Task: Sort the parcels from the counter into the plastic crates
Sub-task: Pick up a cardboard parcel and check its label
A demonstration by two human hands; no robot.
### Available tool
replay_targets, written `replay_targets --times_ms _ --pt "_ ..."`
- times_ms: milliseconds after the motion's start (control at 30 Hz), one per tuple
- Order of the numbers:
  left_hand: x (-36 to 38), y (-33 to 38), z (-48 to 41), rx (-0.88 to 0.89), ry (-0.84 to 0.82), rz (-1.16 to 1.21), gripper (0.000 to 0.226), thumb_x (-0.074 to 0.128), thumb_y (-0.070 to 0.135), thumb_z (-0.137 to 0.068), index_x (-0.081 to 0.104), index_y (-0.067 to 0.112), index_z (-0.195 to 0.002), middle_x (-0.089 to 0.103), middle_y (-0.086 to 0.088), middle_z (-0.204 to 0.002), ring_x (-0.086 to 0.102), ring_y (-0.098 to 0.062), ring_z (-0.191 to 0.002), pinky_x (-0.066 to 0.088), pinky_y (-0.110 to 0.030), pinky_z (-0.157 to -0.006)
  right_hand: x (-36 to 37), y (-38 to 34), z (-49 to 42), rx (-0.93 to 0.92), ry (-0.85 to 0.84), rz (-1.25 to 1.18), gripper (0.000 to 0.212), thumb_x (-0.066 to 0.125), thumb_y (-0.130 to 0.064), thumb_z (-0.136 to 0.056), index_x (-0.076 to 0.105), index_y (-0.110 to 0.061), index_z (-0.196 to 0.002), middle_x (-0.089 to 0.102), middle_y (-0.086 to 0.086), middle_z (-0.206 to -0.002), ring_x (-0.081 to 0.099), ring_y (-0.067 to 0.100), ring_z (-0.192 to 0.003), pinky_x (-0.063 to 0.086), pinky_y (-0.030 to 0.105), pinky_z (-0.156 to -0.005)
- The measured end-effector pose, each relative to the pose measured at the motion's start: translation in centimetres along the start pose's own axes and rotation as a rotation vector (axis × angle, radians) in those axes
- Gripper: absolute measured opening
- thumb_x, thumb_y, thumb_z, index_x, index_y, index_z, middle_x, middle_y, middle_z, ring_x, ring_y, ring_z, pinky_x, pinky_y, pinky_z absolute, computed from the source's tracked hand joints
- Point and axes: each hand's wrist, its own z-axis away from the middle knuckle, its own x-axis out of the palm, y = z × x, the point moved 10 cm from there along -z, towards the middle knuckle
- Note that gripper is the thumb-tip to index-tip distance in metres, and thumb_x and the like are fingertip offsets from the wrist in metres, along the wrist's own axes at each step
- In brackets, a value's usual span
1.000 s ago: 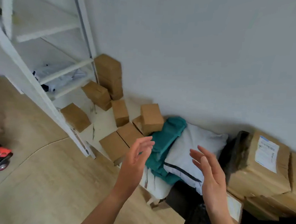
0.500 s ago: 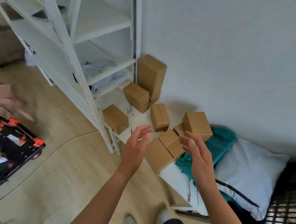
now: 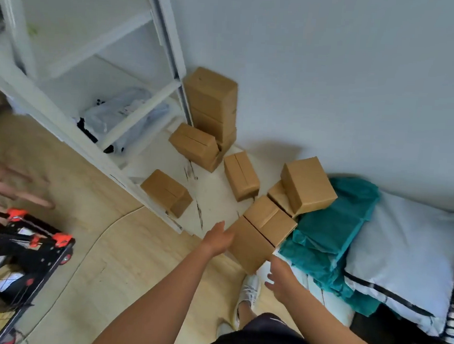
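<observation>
My left hand (image 3: 217,239) flat against the nearest box (image 3: 251,247) at its 9 o'clock, right hand (image 3: 280,277) spread, holding nothing, just off its 5 o'clock.

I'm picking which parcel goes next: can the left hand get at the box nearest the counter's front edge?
Probably yes. The left hand is open right beside the nearest box, with nothing between them; the right hand flanks its other side.

A parcel storeroom: brown cardboard boxes (image 3: 241,175) scattered just beyond the fingers (image 3: 224,230), white shelving (image 3: 50,113) to their left.
</observation>
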Motion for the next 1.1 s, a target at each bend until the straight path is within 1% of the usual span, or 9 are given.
replay_targets --times_ms 133,233,367,433,667,833,933,1033,1100 --pt "0.5 0.9 -2.4 -0.038 -0.109 -0.177 0.050 0.037 0.035 -0.110 0.047 0.005 -0.150 0.051 -0.013 -0.153 0.051 -0.030 -0.136 0.041 -0.033 -0.102 1.9 -0.9 -1.0 0.093 -0.066 0.015 0.024 0.043 -0.014 -0.107 0.057 -0.003 -0.123 0.056 0.017 -0.104 0.054 0.031 -0.090 0.051 0.038 -0.071" --pt "-2.1 1.5 -3.1 -0.027 -0.049 -0.313 0.036 0.038 0.028 -0.108 0.061 0.003 -0.123 0.063 -0.017 -0.128 0.060 -0.031 -0.115 0.038 -0.031 -0.081 2.5 -2.1 -0.6 0.160 -0.118 0.174 0.017 0.055 -0.021 -0.100 0.058 -0.004 -0.102 0.058 0.018 -0.095 0.055 0.031 -0.081 0.051 0.036 -0.070" --pt "-7.1 2.6 -2.5 -0.043 0.012 -0.380 0.046 0.041 0.042 -0.107 0.052 0.015 -0.072 0.059 -0.006 -0.078 0.062 -0.027 -0.078 0.036 -0.031 -0.063 3.5 -5.3 1.1 0.174 -0.221 0.273 0.046 0.060 -0.048 -0.101 0.055 -0.007 -0.121 0.058 0.019 -0.120 0.059 0.039 -0.095 0.054 0.045 -0.080" --pt "-9.4 4.0 -1.9 -0.037 0.026 -0.357 0.055 0.040 0.054 -0.106 0.047 0.017 -0.065 0.050 -0.002 -0.067 0.055 -0.022 -0.063 0.038 -0.031 -0.062 4.2 -8.1 2.4 0.126 -0.251 0.238 0.054 0.057 -0.055 -0.101 0.051 -0.011 -0.133 0.053 0.020 -0.134 0.063 0.046 -0.106 0.060 0.049 -0.078" --pt "-15.7 16.2 2.0 0.288 0.224 -0.257 0.055 0.036 0.055 -0.109 0.067 0.012 -0.091 0.066 -0.007 -0.080 0.062 -0.016 -0.072 0.047 -0.033 -0.067 3.5 -22.0 7.8 -0.310 -0.091 0.153 0.042 0.055 -0.049 -0.103 0.053 -0.013 -0.124 0.059 0.011 -0.121 0.071 0.036 -0.096 0.065 0.042 -0.065" --pt "-17.8 24.3 3.7 0.533 0.205 -0.009 0.041 0.039 0.051 -0.109 0.062 0.022 -0.093 0.059 0.000 -0.080 0.057 -0.015 -0.074 0.041 -0.029 -0.064 1.6 -29.4 12.9 -0.638 0.149 0.111 0.032 0.054 -0.046 -0.104 0.054 -0.015 -0.113 0.064 0.011 -0.113 0.072 0.033 -0.097 0.066 0.046 -0.076" --pt "-19.3 26.5 4.3 0.630 0.170 0.084 0.033 0.039 0.054 -0.108 0.064 0.031 -0.111 0.066 0.006 -0.090 0.063 -0.015 -0.077 0.045 -0.025 -0.062 1.5 -31.2 16.2 -0.761 0.261 0.078 0.032 0.052 -0.048 -0.105 0.054 -0.018 -0.118 0.063 0.003 -0.114 0.067 0.023 -0.103 0.064 0.045 -0.083" --pt "-21.3 27.8 5.7 0.753 0.132 0.206 0.032 0.043 0.051 -0.108 0.065 0.031 -0.122 0.066 0.018 -0.086 0.063 0.001 -0.077 0.045 -0.009 -0.061 2.1 -31.9 19.5 -0.891 0.346 0.006 0.028 0.050 -0.046 -0.106 0.054 -0.024 -0.123 0.062 -0.007 -0.121 0.063 0.011 -0.107 0.061 0.043 -0.090" --pt "-22.5 28.2 7.1 0.827 0.104 0.279 0.031 0.046 0.049 -0.108 0.063 0.037 -0.130 0.071 0.023 -0.103 0.066 0.008 -0.094 0.049 -0.008 -0.070 2.7 -31.9 21.7 -0.978 0.396 -0.018 0.019 0.049 -0.043 -0.108 0.055 -0.029 -0.120 0.064 -0.012 -0.121 0.064 0.006 -0.105 0.059 0.046 -0.093"
